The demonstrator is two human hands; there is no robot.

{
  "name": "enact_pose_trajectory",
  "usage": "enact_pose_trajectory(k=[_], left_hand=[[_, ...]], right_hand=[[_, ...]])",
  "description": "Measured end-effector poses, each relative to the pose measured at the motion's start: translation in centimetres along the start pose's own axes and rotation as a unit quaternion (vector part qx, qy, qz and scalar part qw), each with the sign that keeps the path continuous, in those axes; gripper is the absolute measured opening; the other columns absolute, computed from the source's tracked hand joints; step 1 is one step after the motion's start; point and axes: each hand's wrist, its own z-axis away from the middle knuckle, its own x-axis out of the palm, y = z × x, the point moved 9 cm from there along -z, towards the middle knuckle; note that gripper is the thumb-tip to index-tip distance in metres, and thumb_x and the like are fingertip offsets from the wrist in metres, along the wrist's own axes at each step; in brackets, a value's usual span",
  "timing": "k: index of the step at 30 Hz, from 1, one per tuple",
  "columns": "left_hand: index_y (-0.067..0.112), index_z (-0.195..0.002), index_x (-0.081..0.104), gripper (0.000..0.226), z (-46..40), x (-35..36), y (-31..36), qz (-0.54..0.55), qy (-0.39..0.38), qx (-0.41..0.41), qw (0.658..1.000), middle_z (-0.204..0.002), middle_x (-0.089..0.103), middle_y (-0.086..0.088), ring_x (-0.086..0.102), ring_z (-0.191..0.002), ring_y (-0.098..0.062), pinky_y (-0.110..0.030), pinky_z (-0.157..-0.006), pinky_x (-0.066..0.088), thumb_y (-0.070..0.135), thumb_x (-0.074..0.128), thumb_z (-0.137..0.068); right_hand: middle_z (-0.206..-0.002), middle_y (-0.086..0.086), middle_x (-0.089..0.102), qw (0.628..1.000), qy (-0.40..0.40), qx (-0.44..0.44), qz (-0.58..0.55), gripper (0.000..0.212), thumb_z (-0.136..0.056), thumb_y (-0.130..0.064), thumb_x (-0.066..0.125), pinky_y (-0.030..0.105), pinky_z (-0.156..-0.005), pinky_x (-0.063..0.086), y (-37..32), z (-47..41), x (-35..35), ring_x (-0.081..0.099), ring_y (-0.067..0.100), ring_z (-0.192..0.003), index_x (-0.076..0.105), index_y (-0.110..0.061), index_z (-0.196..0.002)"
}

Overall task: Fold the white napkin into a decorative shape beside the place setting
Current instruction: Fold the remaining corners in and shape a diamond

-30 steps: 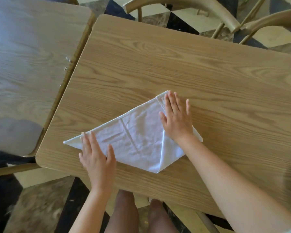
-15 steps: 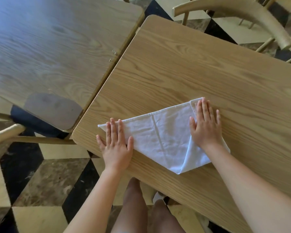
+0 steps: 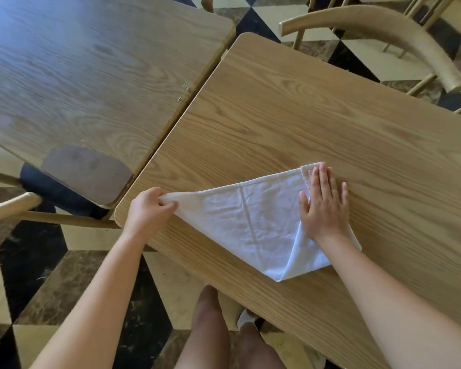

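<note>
The white napkin [image 3: 245, 222] lies as a triangle on the wooden table [image 3: 317, 123], its point toward the near edge. Its right side is folded in as a flap. My left hand [image 3: 147, 211] pinches the napkin's left corner near the table's left corner, lifting it slightly. My right hand [image 3: 324, 206] rests flat, fingers spread, on the folded right flap, pressing it onto the table. No place setting is in view.
A second wooden table [image 3: 85, 75] stands close on the left, with a narrow gap between. Wooden chairs stand at the far right [image 3: 383, 25] and near left [image 3: 8, 206]. The floor is checkered tile. My legs show below the table's near edge.
My left hand went from lying flat on the napkin's left corner to pinching and raising it. My right hand stays flat on the right flap. The camera view shifted left.
</note>
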Motion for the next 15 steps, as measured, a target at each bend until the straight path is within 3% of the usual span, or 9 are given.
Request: enact_pose_trajectory(k=[3,5,8,10,12,15], left_hand=[[0.012,-0.081,0.062,0.003,0.8,-0.4,2.2,0.236,-0.020,-0.044,0.971,-0.080,0.064,-0.005,0.064,-0.075,-0.016,-0.020,-0.056,0.053,0.011,0.062,-0.084],[0.015,-0.095,0.059,0.012,1.9,0.4,4.7,0.350,-0.031,-0.044,0.935,-0.090,0.065,-0.010,0.066,-0.085,-0.021,-0.023,-0.061,0.055,0.009,0.061,-0.085],[0.031,-0.118,0.046,0.042,3.5,2.7,9.8,0.379,-0.077,0.024,0.922,-0.089,0.060,-0.011,0.064,-0.084,-0.018,-0.027,-0.068,0.055,0.007,0.060,-0.085],[0.031,-0.124,0.045,0.047,4.1,4.4,13.2,0.357,-0.109,0.062,0.926,-0.085,0.058,-0.008,0.063,-0.074,-0.012,-0.023,-0.067,0.054,0.007,0.059,-0.086],[0.026,-0.121,0.052,0.040,4.3,6.1,15.6,0.334,-0.130,0.070,0.931,-0.088,0.060,-0.009,0.063,-0.067,-0.007,-0.024,-0.067,0.055,0.006,0.056,-0.086],[0.022,-0.114,0.057,0.032,4.7,9.1,17.9,0.304,-0.162,0.077,0.935,-0.089,0.062,-0.004,0.064,-0.069,-0.003,-0.031,-0.077,0.057,0.006,0.054,-0.087]], right_hand=[[-0.153,0.013,0.024,1.000,0.005,0.002,-0.006,0.067,-0.090,-0.042,0.022,0.052,-0.112,0.016,0.1,0.1,0.0,0.026,0.026,-0.140,0.024,-0.003,-0.145],[-0.153,0.013,0.024,1.000,0.003,0.002,-0.009,0.068,-0.090,-0.043,0.022,0.052,-0.112,0.015,0.1,0.1,0.1,0.026,0.026,-0.140,0.024,-0.003,-0.145],[-0.156,0.009,0.015,1.000,-0.004,-0.001,-0.028,0.072,-0.089,-0.051,0.018,0.050,-0.113,0.003,0.2,0.0,0.1,0.017,0.023,-0.143,0.017,-0.009,-0.148],[-0.157,0.005,0.006,0.995,-0.001,0.010,-0.104,0.075,-0.086,-0.058,0.016,0.051,-0.112,-0.007,0.3,-0.1,-0.7,0.003,0.018,-0.145,0.011,-0.017,-0.149],[-0.154,0.004,0.022,0.972,0.031,0.000,-0.232,0.074,-0.085,-0.059,0.027,0.050,-0.113,0.003,-0.2,0.0,-3.4,0.012,0.016,-0.143,0.022,-0.019,-0.146],[-0.112,-0.011,0.060,0.921,0.075,-0.057,-0.377,0.048,-0.083,-0.046,0.054,0.029,-0.098,0.038,-2.2,0.9,-8.4,0.051,0.002,-0.110,0.057,-0.016,-0.120]])
